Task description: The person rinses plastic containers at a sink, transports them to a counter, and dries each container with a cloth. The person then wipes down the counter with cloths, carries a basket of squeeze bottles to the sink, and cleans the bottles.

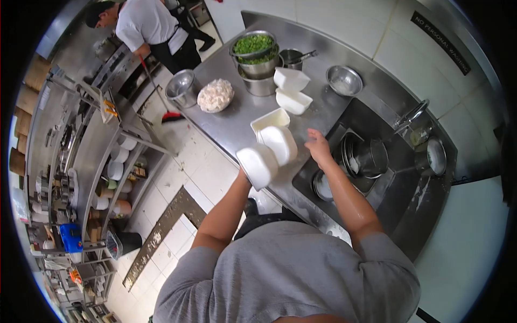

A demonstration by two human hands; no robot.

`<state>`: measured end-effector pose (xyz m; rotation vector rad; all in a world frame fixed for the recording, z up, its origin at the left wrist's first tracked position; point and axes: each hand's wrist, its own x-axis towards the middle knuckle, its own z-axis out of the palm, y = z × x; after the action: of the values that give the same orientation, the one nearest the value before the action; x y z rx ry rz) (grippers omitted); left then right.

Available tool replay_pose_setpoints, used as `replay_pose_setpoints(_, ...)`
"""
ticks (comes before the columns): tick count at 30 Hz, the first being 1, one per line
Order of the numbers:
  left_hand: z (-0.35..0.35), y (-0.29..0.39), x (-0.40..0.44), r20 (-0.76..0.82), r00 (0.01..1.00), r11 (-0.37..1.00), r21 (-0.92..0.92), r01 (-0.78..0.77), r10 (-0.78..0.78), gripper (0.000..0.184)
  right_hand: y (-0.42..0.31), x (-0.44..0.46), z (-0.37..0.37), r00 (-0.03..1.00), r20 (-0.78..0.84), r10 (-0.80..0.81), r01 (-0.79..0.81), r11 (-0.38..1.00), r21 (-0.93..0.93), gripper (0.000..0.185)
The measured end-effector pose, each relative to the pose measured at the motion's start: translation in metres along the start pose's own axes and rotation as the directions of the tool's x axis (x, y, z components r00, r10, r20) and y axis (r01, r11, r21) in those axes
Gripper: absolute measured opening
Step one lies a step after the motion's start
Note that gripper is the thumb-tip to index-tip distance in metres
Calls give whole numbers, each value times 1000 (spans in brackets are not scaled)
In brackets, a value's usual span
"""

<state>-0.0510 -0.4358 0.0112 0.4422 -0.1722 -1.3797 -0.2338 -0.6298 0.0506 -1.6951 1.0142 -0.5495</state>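
My left hand (244, 176), mostly hidden, grips a white plastic container (257, 167) near the counter's front edge. A second white container (280, 144) is right behind it; whether the two touch is unclear. Just beyond, an open white container (271, 119) lies on the steel counter (237, 126). Two more white containers, one tilted (291, 79) and one lower (294, 101), are farther back. My right hand (319, 147) is empty with fingers apart, at the near-left edge of the sink (371, 121).
Pots and dishes (363, 156) fill the sink below a faucet (412, 114). Stacked steel bowls of chopped greens (253, 45), a bowl of pale pieces (215, 96) and a steel bowl (344, 81) stand on the counter. A person (151, 32) with a red broom (171, 116) works at back left.
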Motion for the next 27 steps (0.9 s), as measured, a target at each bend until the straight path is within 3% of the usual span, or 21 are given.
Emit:
replay_pose_setpoints(2,-12,2,-6,128,992,1000,1,-21,21,35,1,8,3,999,-27,-23,20,992,-126,51)
replay_pose_setpoints(3,-17,2,-8,135,985,761,626,-170,108,34,-5,10,3,992,-43,-117,108,977,-182,52)
replay_pose_setpoints(6,-3,4,-36,344,923,423,820,-386,173,30,-41,15,11,911,86,-402,408,854,-323,55)
replay_pose_setpoints(8,-7,-1,-50,215,946,602,731,-320,242,28,-62,24,24,751,254,-609,656,649,-386,53)
replay_pose_setpoints(9,-12,-4,-54,75,970,829,507,-238,232,27,-65,26,35,693,326,-643,713,546,-440,49)
replay_pose_setpoints(10,-16,-6,-60,-49,995,978,-185,-94,86,27,-67,27,43,634,389,-669,757,433,-489,45)
replay_pose_setpoints(11,-17,-7,-69,-85,992,972,-208,-104,88,28,-66,30,47,576,447,-685,786,312,-534,40)
replay_pose_setpoints(14,-17,1,-77,-117,986,961,-238,-140,115,29,-32,55,59,708,560,-430,704,371,-605,26)
replay_pose_setpoints(16,-35,6,-80,-74,979,952,-230,-204,192,32,-36,60,58,833,403,-380,547,676,-493,21)
replay_pose_setpoints(17,-41,7,-83,-182,965,957,-188,-222,188,36,-37,59,54,887,330,-322,442,799,-408,20)
replay_pose_setpoints(20,-35,8,-93,-220,958,956,-189,-226,183,36,-44,33,54,796,518,-315,564,696,-444,33)
replay_pose_setpoints(23,-28,3,-89,-122,955,936,-198,-292,272,34,-41,-2,54,678,411,-609,726,470,-502,51)
replay_pose_setpoints(26,-28,2,-78,-203,938,942,-131,-310,281,36,-26,12,40,843,5,-538,482,751,-450,67)
replay_pose_setpoints(27,-25,5,-80,-200,953,948,-179,-263,227,36,-29,12,37,875,-84,-476,340,729,-594,55)
